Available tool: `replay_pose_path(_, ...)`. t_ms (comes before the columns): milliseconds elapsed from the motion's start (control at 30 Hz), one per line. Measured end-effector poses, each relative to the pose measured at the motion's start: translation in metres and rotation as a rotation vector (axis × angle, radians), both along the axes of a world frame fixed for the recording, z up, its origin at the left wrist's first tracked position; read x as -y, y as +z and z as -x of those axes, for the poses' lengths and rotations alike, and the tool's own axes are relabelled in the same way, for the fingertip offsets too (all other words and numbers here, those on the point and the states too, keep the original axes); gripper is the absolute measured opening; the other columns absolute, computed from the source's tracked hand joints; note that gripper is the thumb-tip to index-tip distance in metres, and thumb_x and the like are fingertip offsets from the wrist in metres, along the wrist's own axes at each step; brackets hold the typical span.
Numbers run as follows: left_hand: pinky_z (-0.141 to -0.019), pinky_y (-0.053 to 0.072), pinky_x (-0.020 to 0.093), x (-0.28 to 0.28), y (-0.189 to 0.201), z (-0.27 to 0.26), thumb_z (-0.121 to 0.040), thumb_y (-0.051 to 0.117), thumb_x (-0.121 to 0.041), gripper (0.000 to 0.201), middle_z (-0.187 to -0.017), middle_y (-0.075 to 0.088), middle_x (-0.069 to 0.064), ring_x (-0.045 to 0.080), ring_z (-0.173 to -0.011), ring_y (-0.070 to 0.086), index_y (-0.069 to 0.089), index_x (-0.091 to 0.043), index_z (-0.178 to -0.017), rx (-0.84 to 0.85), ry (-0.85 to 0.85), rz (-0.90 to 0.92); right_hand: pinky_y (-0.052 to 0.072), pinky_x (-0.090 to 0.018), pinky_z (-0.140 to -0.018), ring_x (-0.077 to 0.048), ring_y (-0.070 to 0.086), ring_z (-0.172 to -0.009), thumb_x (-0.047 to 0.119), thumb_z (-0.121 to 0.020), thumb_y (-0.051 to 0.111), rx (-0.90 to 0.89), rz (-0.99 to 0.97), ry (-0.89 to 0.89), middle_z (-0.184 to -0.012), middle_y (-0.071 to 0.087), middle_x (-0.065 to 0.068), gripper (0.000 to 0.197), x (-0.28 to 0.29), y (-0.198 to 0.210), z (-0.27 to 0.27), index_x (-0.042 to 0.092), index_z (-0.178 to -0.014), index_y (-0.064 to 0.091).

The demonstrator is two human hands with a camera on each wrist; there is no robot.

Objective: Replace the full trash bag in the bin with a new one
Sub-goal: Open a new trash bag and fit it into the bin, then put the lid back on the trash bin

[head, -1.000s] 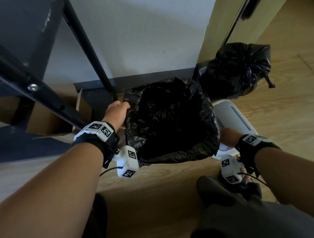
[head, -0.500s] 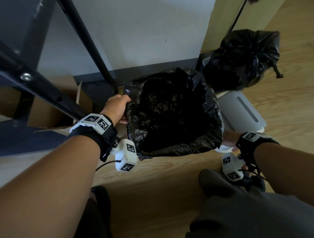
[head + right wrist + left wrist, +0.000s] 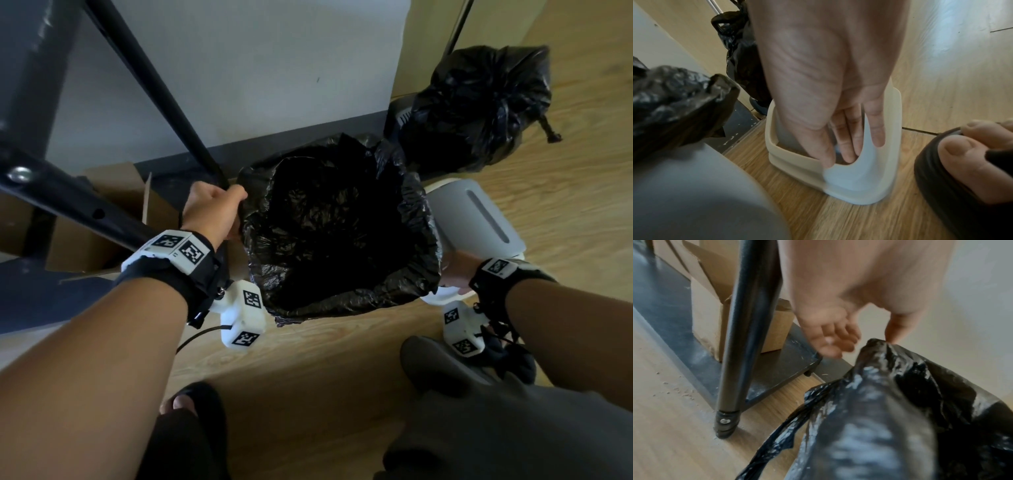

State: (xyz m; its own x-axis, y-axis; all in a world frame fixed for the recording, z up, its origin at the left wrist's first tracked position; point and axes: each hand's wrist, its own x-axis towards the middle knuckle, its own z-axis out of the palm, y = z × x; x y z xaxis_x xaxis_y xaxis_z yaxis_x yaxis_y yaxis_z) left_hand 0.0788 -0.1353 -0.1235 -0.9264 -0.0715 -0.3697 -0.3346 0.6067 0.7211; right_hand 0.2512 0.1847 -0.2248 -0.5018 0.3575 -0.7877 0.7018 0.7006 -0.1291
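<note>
Crinkled black plastic liner (image 3: 339,233) sits open in the grey bin (image 3: 694,194), draped over its rim.
At the liner's left edge the left hand (image 3: 212,212) touches it with the thumb (image 3: 893,331), fingers loosely curled, seemingly gripping nothing; the right hand (image 3: 457,270), fingers straight, reaches into the white rectangular plastic lid (image 3: 894,146) on the wooden floor (image 3: 342,377); the knotted full black bag (image 3: 479,106) stands behind.

a cardboard box (image 3: 705,318) stands beside a black metal leg (image 3: 748,321).

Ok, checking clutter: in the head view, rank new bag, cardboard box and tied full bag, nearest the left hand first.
1. new bag, touching the left hand, its right.
2. cardboard box, just left.
3. tied full bag, far right, behind.
</note>
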Motion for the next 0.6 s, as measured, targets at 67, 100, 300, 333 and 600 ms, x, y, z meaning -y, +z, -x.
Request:
replay_pose_path(67,-0.071,0.053,0.031,-0.006,0.011,0.003,-0.074,0.058,-0.044,0.042,-0.09,0.062,0.001,0.02,-0.087,0.062,0.061,-0.012,-0.1,-0.159,0.049,0.074,0.048,-0.034,-0.078,-0.027,0.052,-0.083,0.012,-0.086,0.063,-0.002,-0.001,0.002,-0.101,0.061,-0.015,0.015,-0.006,-0.003,-0.001,0.006,-0.099,0.063)
replay_pose_path(100,-0.065,0.045,0.023,-0.014,0.018,0.003,-0.078,0.057,-0.04,0.035,-0.088,0.059,-0.003,0.014,-0.082,0.059,0.059,-0.013,-0.1,-0.229,0.037,0.116,0.047,-0.034,-0.074,-0.029,0.054,-0.082,0.014,-0.086,0.061,0.01,-0.008,0.051,-0.104,0.065,-0.016,0.017,-0.01,-0.006,-0.002,0.003,-0.099,0.065)
replay_pose_path(300,-0.075,0.038,0.023,-0.108,0.059,-0.003,-0.081,0.054,-0.022,0.007,-0.088,0.059,-0.006,0.015,-0.084,0.053,0.057,-0.021,-0.088,-0.423,-0.212,0.145,0.049,-0.041,-0.09,-0.035,0.063,-0.106,0.021,-0.083,0.057,0.126,-0.058,0.273,-0.098,0.061,-0.016,0.015,-0.035,-0.022,-0.009,0.01,-0.075,0.062)
replay_pose_path(333,-0.075,0.038,0.022,-0.126,0.063,-0.007,-0.081,0.054,-0.021,0.006,-0.088,0.06,-0.006,0.014,-0.084,0.053,0.058,-0.021,-0.086,-0.426,-0.24,0.119,0.048,-0.04,-0.089,-0.035,0.062,-0.103,0.022,-0.085,0.055,0.117,-0.05,0.26,-0.1,0.061,-0.017,0.015,-0.041,-0.022,-0.009,0.01,-0.081,0.062)
replay_pose_path(600,-0.087,0.057,0.039,-0.263,0.048,-0.047,-0.073,0.054,-0.014,0.02,-0.091,0.074,0.014,0.03,-0.09,0.07,0.071,-0.006,-0.081,-0.039,-0.479,-0.112,0.04,-0.03,-0.073,-0.021,0.049,-0.068,0.032,-0.085,0.056,0.05,-0.103,0.088,-0.064,0.045,0.001,0.035,-0.082,0.013,-0.036,0.021,-0.056,0.04)
